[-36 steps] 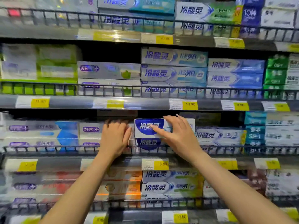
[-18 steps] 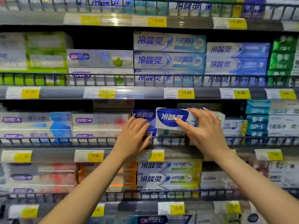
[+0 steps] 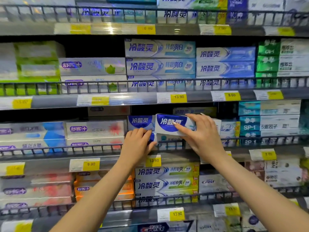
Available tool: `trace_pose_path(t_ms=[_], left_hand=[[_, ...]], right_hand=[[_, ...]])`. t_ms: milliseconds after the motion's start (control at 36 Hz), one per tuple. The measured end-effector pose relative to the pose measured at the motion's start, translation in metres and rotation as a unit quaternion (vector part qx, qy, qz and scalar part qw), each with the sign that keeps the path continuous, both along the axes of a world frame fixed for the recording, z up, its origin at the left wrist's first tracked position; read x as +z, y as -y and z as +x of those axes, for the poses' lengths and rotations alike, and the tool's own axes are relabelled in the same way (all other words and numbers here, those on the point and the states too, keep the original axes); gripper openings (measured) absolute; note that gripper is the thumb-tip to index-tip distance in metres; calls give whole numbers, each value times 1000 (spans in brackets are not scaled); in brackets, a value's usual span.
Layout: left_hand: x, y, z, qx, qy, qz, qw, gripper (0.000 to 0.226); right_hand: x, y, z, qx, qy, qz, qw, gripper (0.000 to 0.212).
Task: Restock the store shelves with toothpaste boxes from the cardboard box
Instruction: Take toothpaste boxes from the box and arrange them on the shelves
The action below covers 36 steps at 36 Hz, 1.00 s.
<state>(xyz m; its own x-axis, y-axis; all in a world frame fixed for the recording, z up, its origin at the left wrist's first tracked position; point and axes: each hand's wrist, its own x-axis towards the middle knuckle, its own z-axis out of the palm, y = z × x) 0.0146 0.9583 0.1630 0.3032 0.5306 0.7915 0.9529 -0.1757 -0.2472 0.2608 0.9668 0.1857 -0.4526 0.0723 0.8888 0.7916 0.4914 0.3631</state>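
Right hand [image 3: 203,134] grips one white-and-blue toothpaste box [image 3: 172,124], tilted, above grey wire-railed shelf [image 3: 100,148]. Left hand [image 3: 137,143], fingers curled, rests on two stacked matching boxes [image 3: 140,122].

Both hands raised, left [image 3: 136,144] curled, right [image 3: 199,131] gripping.

White-and-blue toothpaste box [image 3: 173,124], slightly tilted, atop stacked boxes [image 3: 168,139] on the middle shelf [image 3: 50,158]

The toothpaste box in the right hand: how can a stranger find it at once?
Find the shelf whose front carries the yellow 9.90 tag. Near its middle, the right hand grips a white box with a dark blue oval. Unlike its neighbours, it is tilted and held in front of the row.
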Motion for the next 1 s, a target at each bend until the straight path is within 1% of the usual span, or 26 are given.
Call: trace_pose_path(t_ms=[56,83,139,167,222,278,333,389,444,528,611,667,722,778,833,889,944,1000], left_hand=[[3,6,-1,-29,33,-21,999,52],[3,10,-4,-52,69,-25,996,53],[2,21,-15,-91,136,0,987,48],[0,25,-23,-97,150,28,984,43],[0,34,-40,-83,153,85,981,34],[1,40,-56,-63,146,130,979,30],[5,43,-66,-55,137,150,978,30],[11,44,-71,-50,142,146,978,28],[17,43,-73,-38,147,133,979,32],[26,35,-73,-4,128,100,987,46],[36,29,-72,48,67,27,996,72],[44,27,-69,85,17,-30,996,88],[53,25,-66,105,-8,-61,993,100],[60,21,-61,110,-30,-55,992,103],[68,16,-56,100,-38,-67,992,98],[76,12,-50,85,-19,-112,990,94],[83,9,-46,83,8,-159,984,94],[84,6,-44,82,29,-186,979,94]], right_hand=[[3,-1,-8,7,9,2,1000,51],[4,-1,-13,14,13,5,1000,50],[7,-2,-22,32,19,8,999,48],[8,-3,-27,40,21,9,999,47],[10,-5,-38,52,30,9,998,44],[11,-10,-49,55,49,8,997,42],[13,-13,-60,57,62,4,996,43],[16,-16,-72,64,65,-1,996,44],[20,-18,-82,65,65,-5,996,43],[19,-23,-87,58,83,-36,994,43],[15,-25,-84,42,106,-93,989,42],[16,-23,-80,58,109,-128,984,42],[18,-20,-77,72,112,-143,981,43],[20,-20,-71,69,97,-152,981,46],[21,-23,-59,55,54,-161,984,51],[21,-27,-47,29,18,-169,985,57],[20,-30,-39,-4,2,-178,984,61],[19,-31,-35,-30,-11,-189,981,63]])
